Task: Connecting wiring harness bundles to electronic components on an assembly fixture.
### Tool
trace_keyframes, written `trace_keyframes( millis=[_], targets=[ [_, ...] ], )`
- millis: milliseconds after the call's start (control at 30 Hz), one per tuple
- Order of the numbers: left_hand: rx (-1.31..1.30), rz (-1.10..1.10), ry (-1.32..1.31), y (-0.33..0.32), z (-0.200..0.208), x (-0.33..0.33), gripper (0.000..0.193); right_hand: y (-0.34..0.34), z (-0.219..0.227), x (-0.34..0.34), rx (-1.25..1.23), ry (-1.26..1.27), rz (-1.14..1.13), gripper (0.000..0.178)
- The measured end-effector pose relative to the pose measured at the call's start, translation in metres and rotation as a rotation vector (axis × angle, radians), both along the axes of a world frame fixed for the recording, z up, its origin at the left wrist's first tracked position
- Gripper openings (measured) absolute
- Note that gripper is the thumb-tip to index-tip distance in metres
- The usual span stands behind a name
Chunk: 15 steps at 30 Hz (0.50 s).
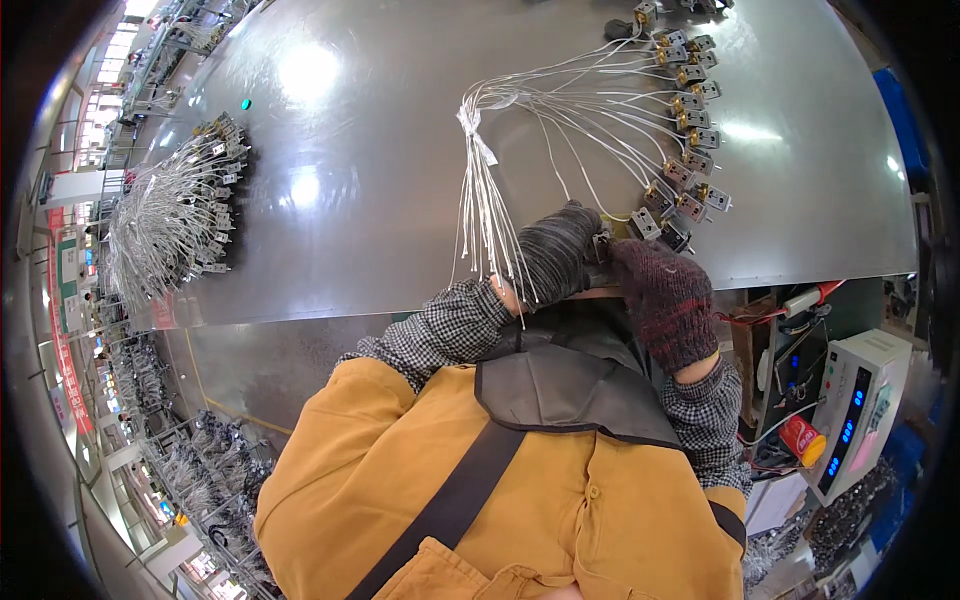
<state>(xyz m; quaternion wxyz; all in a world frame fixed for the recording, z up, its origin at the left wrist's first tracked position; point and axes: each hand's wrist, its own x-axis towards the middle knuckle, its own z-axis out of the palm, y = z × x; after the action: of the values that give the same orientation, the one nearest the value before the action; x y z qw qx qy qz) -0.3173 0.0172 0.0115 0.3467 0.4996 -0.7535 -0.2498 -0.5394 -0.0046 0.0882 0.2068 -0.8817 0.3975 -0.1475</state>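
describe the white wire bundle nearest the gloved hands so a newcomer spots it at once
On the grey table, look just past the left hand. There lies the bundle, its loose ends trailing toward that hand. Unlike the dense heap at far left, it fans widely rightward to metal blocks.

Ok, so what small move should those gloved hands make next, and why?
Perhaps lay the small metal part beside the wired metal boxes: the left hand and right hand meet at it near the edge of the table, and the boxes sit just beyond. The hands hide much of it.
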Motion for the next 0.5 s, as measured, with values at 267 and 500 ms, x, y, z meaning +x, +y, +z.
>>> trace_keyframes(
  millis=[267,500],
  targets=[
    [0.112,0.010,-0.094,-0.0052,-0.0030,-0.0060,0.059,-0.0018,-0.0023,-0.0011,0.062,0.071,-0.034,0.036],
    [0.179,0.020,-0.136,-0.0085,-0.0036,-0.0086,0.068,0.0007,-0.0047,-0.0011,0.107,-0.029,-0.074,0.028]
  ],
)
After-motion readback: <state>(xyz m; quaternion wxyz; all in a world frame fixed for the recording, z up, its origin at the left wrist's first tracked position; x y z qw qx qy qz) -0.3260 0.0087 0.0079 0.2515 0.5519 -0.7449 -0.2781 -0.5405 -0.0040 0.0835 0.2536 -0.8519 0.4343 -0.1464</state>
